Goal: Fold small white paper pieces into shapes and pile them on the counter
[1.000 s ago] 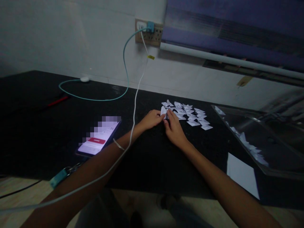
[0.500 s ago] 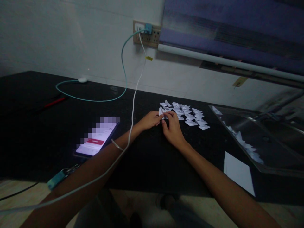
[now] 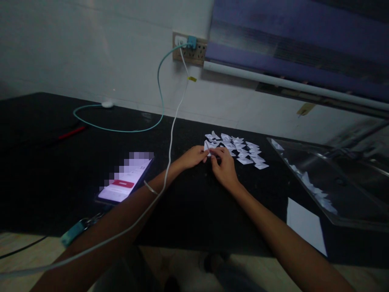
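My left hand [image 3: 192,157] and my right hand [image 3: 224,166] meet on the black counter [image 3: 60,170], both pinching one small white folded paper piece [image 3: 208,148] between their fingertips. Just behind and to the right of them lies a cluster of several folded white paper pieces [image 3: 243,150]. A thin bracelet sits on my left wrist.
A lit phone [image 3: 126,181] lies left of my forearm. A white cable [image 3: 173,121] and a teal cable [image 3: 130,129] run from the wall socket [image 3: 190,48]. A steel sink [image 3: 334,182] with paper scraps is at right, a white sheet [image 3: 304,225] by the counter edge, a red pen [image 3: 71,132] at left.
The hands keep working the same paper piece, with only small finger shifts. The view has drifted slightly.
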The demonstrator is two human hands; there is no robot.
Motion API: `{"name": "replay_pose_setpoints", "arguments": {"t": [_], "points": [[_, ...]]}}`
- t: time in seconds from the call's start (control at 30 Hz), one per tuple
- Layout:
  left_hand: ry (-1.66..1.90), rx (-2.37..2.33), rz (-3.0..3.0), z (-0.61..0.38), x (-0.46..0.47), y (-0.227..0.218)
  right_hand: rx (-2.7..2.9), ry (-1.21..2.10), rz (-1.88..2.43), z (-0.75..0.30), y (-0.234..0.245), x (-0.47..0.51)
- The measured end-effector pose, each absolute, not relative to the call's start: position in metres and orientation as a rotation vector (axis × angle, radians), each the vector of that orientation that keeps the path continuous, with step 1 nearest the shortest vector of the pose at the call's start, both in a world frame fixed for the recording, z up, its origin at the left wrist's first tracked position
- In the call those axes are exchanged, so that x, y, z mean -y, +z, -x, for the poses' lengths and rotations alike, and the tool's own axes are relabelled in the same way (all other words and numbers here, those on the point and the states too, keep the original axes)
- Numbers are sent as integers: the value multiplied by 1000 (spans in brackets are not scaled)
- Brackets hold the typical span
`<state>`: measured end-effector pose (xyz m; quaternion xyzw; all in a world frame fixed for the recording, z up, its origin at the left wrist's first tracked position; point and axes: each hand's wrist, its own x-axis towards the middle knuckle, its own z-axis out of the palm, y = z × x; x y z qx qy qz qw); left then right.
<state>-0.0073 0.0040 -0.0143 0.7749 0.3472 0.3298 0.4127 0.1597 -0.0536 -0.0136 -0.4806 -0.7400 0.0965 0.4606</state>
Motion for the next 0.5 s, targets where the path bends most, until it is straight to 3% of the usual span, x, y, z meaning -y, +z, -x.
{"name": "replay_pose_setpoints", "arguments": {"t": [0.23,0.5], "points": [[829,-683,-1709,6,2,-2,1899,148,1205,-159,-11,60],[865,-801,-1789,5,-1,-8,1958,81,1218,-157,-8,65]]}}
